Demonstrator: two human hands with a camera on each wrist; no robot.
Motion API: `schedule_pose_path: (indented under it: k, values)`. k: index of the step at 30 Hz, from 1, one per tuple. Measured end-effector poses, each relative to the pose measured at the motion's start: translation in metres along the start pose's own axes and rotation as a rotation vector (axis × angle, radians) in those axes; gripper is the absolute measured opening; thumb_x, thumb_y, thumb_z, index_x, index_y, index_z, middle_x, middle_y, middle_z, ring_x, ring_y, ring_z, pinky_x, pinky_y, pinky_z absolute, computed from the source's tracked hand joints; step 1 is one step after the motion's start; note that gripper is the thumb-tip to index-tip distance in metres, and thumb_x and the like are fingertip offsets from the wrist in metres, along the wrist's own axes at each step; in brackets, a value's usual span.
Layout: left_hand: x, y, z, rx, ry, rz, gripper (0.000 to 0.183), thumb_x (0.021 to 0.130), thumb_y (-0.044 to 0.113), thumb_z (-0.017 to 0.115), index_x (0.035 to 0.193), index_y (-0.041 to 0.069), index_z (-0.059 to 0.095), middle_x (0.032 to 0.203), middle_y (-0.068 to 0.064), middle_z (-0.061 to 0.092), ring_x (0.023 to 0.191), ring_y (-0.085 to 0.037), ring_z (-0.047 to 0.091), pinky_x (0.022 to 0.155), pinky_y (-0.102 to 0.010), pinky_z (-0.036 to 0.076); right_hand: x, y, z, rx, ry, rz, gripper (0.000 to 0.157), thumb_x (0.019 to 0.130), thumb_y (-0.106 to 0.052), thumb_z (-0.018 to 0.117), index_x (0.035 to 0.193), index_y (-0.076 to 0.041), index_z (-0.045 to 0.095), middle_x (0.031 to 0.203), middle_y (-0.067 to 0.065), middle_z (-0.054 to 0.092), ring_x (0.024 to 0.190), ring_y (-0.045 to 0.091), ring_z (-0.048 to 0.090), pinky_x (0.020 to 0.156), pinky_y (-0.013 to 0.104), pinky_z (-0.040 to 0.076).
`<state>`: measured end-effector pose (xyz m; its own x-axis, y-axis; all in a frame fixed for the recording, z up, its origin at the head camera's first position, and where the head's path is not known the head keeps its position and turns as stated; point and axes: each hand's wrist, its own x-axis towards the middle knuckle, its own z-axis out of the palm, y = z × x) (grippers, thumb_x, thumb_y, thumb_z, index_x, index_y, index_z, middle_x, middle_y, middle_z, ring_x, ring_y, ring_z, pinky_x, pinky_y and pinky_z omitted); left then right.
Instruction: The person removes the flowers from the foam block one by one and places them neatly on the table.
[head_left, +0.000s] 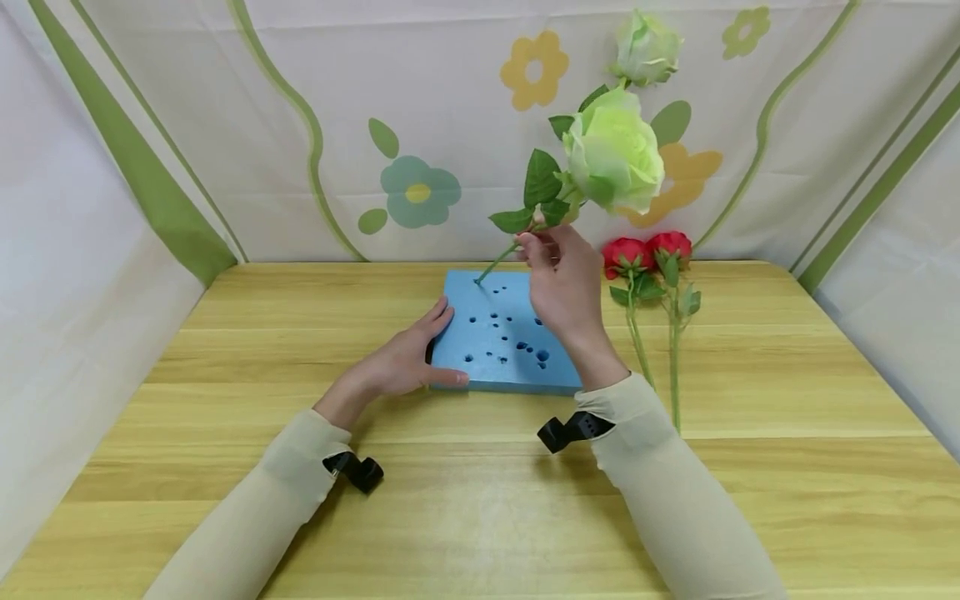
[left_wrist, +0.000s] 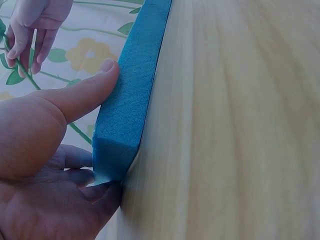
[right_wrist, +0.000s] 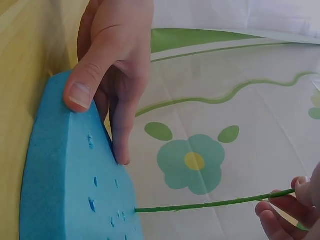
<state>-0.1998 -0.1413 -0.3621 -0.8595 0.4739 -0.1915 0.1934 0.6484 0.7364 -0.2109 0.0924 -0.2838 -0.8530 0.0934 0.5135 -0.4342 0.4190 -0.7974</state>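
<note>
A blue foam block (head_left: pixel 487 333) with several holes lies flat on the table. My left hand (head_left: pixel 405 358) grips its near left corner, the thumb (right_wrist: pixel 80 95) along the front edge and the fingers by the left side. Above the block my right hand (head_left: pixel 566 283) pinches the green stem (right_wrist: pixel 210 204) of an artificial pale green rose (head_left: pixel 615 154). The stem's lower end meets the block at its far left corner, in a hole, and leans right. A second pale bloom (head_left: pixel 648 48) shows above the large one; how it joins the stem is hidden.
Two red artificial roses (head_left: pixel 628 257) lie on the wooden table (head_left: pixel 465 517) to the right of the block, stems toward me. A white curtain (head_left: pixel 285 208) printed with flowers hangs behind the table's far edge.
</note>
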Motion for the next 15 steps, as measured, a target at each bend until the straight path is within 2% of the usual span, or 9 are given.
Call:
schedule_pose_path:
  k: [7, 15]
  values:
    - [0.0, 0.001, 0.0, -0.003, -0.002, 0.004, 0.115, 0.092, 0.04, 0.084, 0.172, 0.015, 0.006, 0.18, 0.004, -0.011, 0.168, -0.026, -0.005, 0.136, -0.052, 0.01, 0.006, 0.002, -0.013, 0.1, 0.043, -0.017, 0.024, 0.108, -0.021, 0.063, 0.119, 0.0, 0.069, 0.111, 0.016, 0.077, 0.091, 0.021, 0.075, 0.084, 0.027, 0.062]
    - [-0.002, 0.001, 0.0, 0.001, 0.0, 0.008, 0.116, 0.092, 0.042, 0.084, 0.172, 0.014, 0.006, 0.18, 0.004, -0.011, 0.168, -0.026, -0.004, 0.136, -0.052, 0.012, 0.011, 0.008, -0.025, 0.152, 0.07, 0.098, 0.022, 0.108, -0.02, 0.062, 0.117, -0.001, 0.068, 0.11, 0.018, 0.078, 0.083, 0.013, 0.072, 0.081, 0.025, 0.06]
